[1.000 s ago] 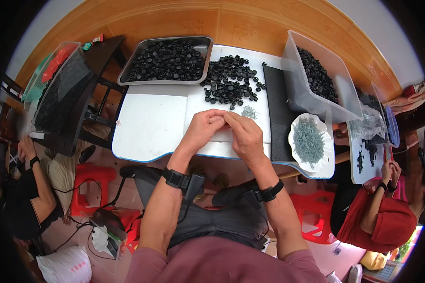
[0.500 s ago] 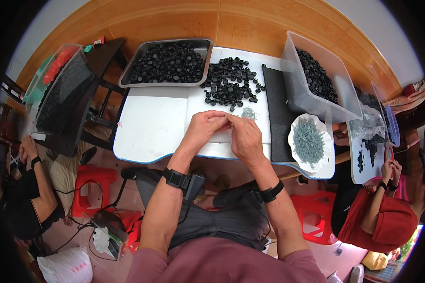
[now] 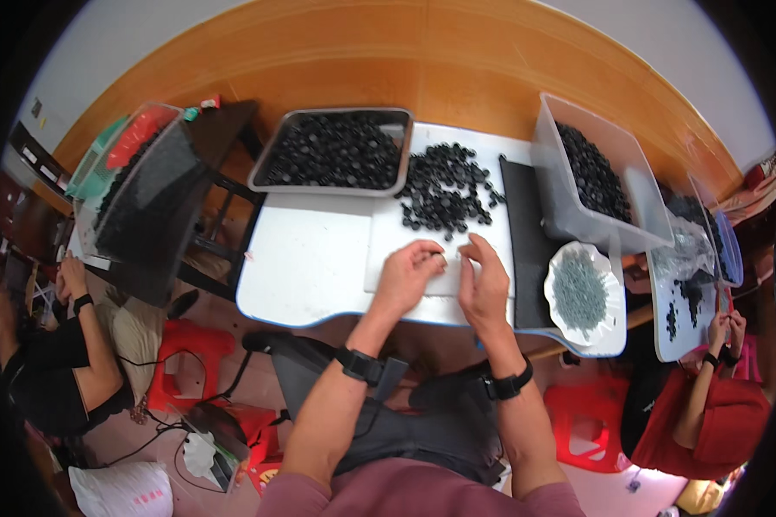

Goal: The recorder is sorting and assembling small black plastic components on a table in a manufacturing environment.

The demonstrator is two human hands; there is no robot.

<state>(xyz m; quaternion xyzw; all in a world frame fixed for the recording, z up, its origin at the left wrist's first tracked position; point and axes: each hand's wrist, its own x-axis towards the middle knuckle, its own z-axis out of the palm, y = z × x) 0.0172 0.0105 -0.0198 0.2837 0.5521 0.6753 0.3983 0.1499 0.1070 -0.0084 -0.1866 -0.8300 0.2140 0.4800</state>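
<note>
Left hand (image 3: 408, 276) is loosely curled; contents cannot be told. Right hand (image 3: 486, 283) is partly open, thumb and forefinger parted. Black round pieces (image 3: 444, 205) lie beyond on the white bench (image 3: 306, 250).

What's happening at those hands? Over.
Left hand, right hand: apart, above white table. Small round black pieces: heaped beyond. White scalloped dish: off right, not blocking.
</note>
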